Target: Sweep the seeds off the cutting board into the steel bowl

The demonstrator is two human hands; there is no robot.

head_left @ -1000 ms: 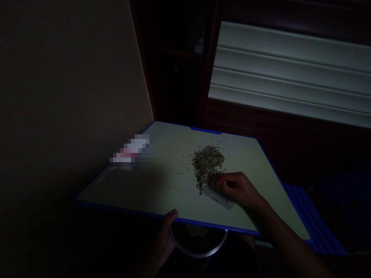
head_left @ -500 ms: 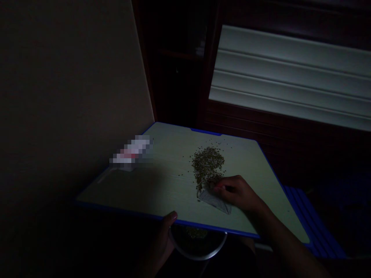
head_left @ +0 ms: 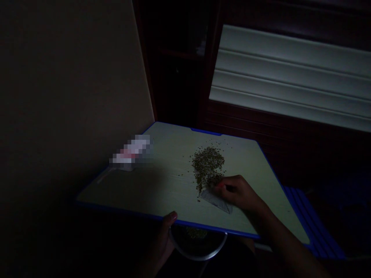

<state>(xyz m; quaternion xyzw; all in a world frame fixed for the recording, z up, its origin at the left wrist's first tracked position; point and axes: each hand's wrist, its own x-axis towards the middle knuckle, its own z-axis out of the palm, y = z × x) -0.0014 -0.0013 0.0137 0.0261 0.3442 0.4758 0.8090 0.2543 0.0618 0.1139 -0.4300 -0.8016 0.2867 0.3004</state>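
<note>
My right hand (head_left: 236, 189) is closed in a pinch at the near edge of a spread of small greenish-brown beans or seeds (head_left: 208, 162). What its fingers hold is too dark to make out. A pale grey, wedge-shaped flat piece (head_left: 216, 200) shows on the tabletop just below that hand. At the front edge of the table, my left hand (head_left: 166, 241) has its thumb on the blue rim, the other fingers hidden. It appears to hold a metal-rimmed bowl (head_left: 214, 253) under the edge. Similar beans (head_left: 196, 233) lie inside the bowl.
The pale table (head_left: 162, 185) has a blue rim. A pixelated white and pink packet (head_left: 131, 152) lies at its left side, by a wall (head_left: 72, 77). Blue ribbed plastic (head_left: 315, 224) stands at the right. Dark wood with pale slats (head_left: 290, 73) is behind.
Almost nothing differs. The right hand stays pinched by the beans, with at most a slight finger shift; the left hand and bowl hold their place.
</note>
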